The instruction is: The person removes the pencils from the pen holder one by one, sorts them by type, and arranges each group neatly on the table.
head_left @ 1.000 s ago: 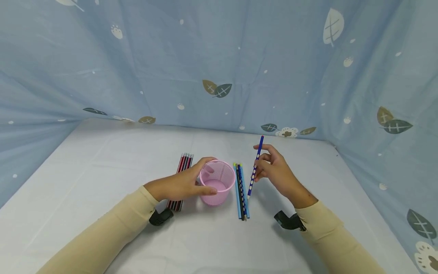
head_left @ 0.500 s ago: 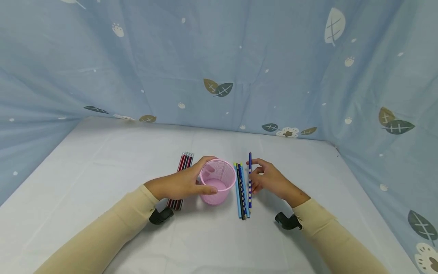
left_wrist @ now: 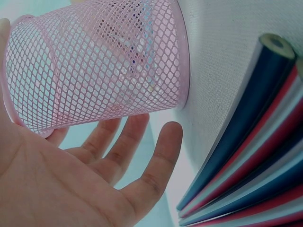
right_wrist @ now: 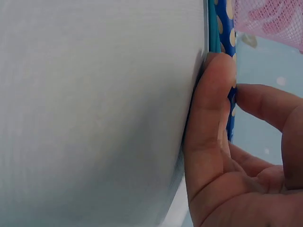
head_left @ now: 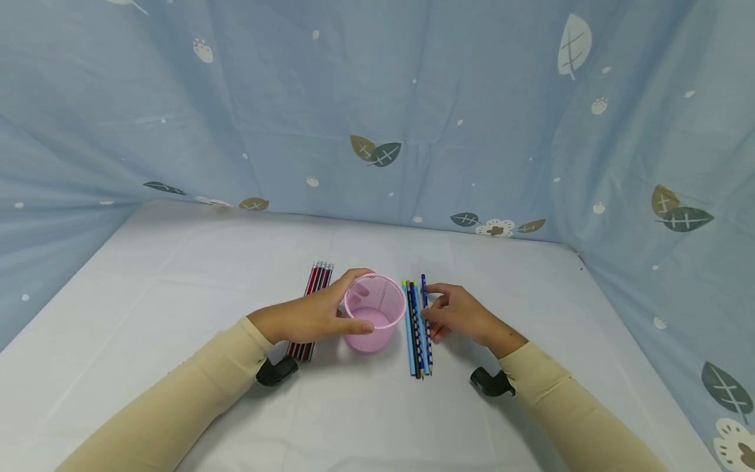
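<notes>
On the white tabletop [head_left: 177, 288], a pink mesh cup [head_left: 375, 314] is standing upright between two groups of pencils. The left hand [head_left: 315, 316] is curling around the cup from its left side, thumb at the front wall and fingers [left_wrist: 142, 156] toward the back. In the left wrist view these fingers are looking loosely bent near the mesh, so the hand is probably steadying the cup so that it is not tipping or sliding. Behind this hand, the red pencils [head_left: 312, 308] are lying in a tight bundle, just beside the cup.

To the right of the cup, the blue pencils [head_left: 415, 328] are lying side by side, parallel, points toward the person. The right hand [head_left: 457, 316] is pinching the dotted pencil [head_left: 426, 321] between thumb and forefinger, as the right wrist view is showing, and is holding it down flat against the row at its right edge. The pencil is touching its neighbours, so the hand seems to be lining it up with them. Blue leaf-printed cloth [head_left: 377, 98] is hanging around the tabletop.
</notes>
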### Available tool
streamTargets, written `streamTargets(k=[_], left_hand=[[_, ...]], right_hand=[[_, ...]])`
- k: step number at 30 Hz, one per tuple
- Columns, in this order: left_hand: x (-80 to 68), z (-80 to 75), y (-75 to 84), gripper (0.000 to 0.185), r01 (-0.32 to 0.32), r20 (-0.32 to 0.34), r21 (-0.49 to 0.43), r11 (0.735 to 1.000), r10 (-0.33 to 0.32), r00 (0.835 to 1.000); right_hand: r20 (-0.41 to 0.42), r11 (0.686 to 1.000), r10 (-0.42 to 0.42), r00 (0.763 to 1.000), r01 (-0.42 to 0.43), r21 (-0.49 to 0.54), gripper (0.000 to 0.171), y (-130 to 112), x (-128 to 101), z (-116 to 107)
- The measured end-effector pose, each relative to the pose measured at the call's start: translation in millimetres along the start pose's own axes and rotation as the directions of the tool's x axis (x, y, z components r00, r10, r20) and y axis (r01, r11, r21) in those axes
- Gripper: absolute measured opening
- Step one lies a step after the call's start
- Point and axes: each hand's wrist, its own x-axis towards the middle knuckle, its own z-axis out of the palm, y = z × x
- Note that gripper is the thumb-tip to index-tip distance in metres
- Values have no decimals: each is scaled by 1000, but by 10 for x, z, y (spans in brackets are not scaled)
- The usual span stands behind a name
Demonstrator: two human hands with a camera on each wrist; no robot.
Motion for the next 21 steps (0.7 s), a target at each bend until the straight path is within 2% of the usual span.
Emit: streamTargets(k=[15, 18, 21], left_hand=[[-12, -48, -40, 87, -5, -12, 18, 1000, 6, 1000], [-24, -64, -49, 89, 1, -22, 43, 999, 0, 1000], [-53, -95, -41, 88, -6, -40, 62, 998, 9, 999]], right_hand=[[-46, 994, -18, 999, 13, -106, 63, -83, 38, 77], [-72, 987, -33, 997, 22, -157, 59, -111, 22, 65], [-132, 968, -65, 989, 30, -248, 54, -127, -20, 29]])
